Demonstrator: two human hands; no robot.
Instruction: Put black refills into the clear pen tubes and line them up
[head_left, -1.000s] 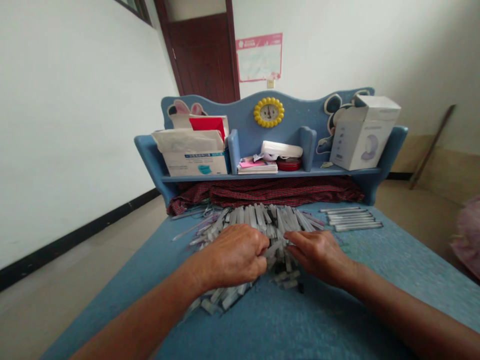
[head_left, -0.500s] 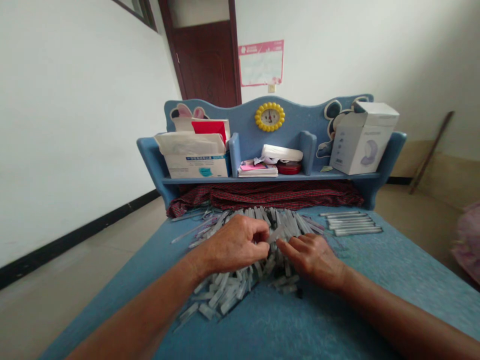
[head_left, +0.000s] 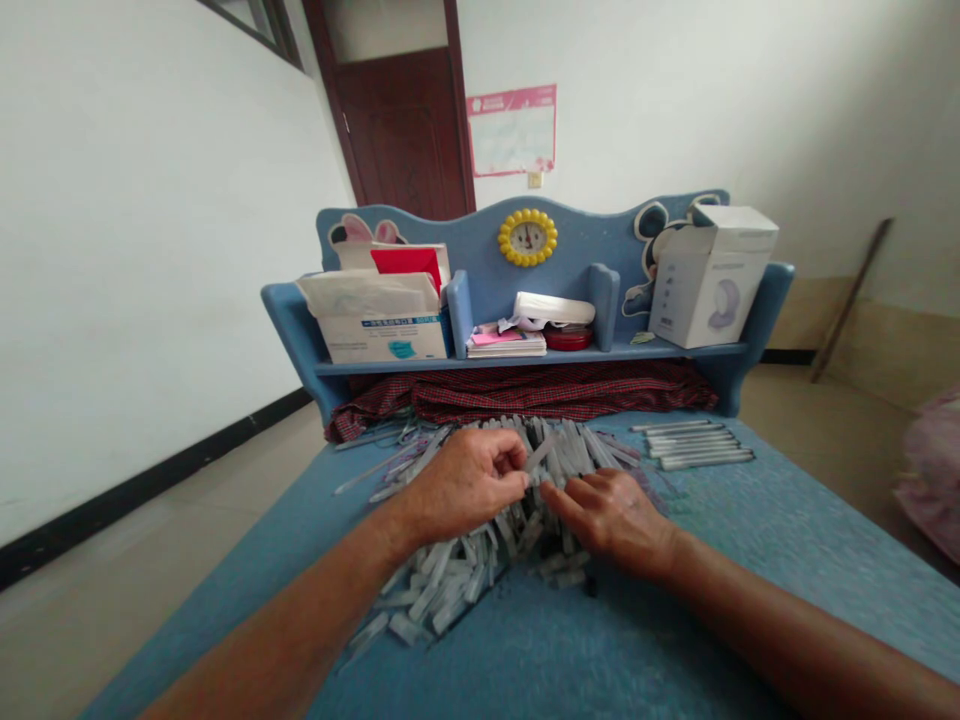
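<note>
My left hand (head_left: 465, 482) is closed in a pinch over the middle of a heap. Between its thumb and forefinger sits a translucent pen cap (head_left: 540, 452), tilted up to the right. Close by on the right, my right hand (head_left: 616, 515) is closed with curled fingers, its thumb and forefinger near the cap's lower end. What those fingers hold is hidden. Loose translucent pen caps (head_left: 442, 590) lie jumbled below the hands. Beyond them more slim translucent pieces (head_left: 574, 450) lie side by side, partly covered by the hands.
Several pens (head_left: 697, 443) lie in a row at the right on the blue desk (head_left: 750, 560). A red checked cloth (head_left: 525, 392) stretches under the shelf. On the shelf stand a mask box (head_left: 382, 335), a booklet stack (head_left: 506, 346) and a white carton (head_left: 709, 285).
The pen cap at my left fingertips now points more steeply upward. Both hands stay close together over the heap. The whole view has shifted slightly, so things appear further left.
</note>
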